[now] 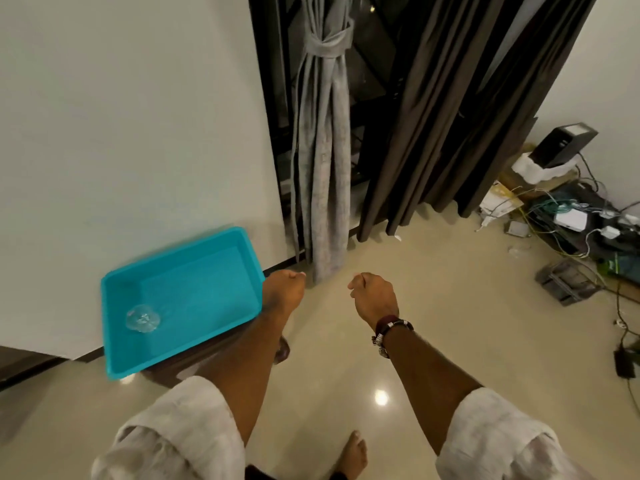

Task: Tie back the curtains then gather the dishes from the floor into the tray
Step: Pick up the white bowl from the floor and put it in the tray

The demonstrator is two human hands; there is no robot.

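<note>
A teal plastic tray (194, 271) hangs above the floor by the white wall, and my left hand (282, 289) grips its right edge. One clear glass dish (142, 318) lies in the tray's near left corner. My right hand (372, 296) is out in front with curled fingers and nothing in it. The grey curtain (323, 161) hangs bunched, with a knotted tie-back (327, 46) around it. The dark brown curtain (450, 109) to its right hangs down to the floor; I see no tie on it.
Glossy beige floor tiles (415, 341) stretch ahead. At the right wall lies a clutter of cables, adapters and boxes (568, 216), with a small clear object (517, 251) on the floor beside it. My bare foot (353, 452) shows at the bottom.
</note>
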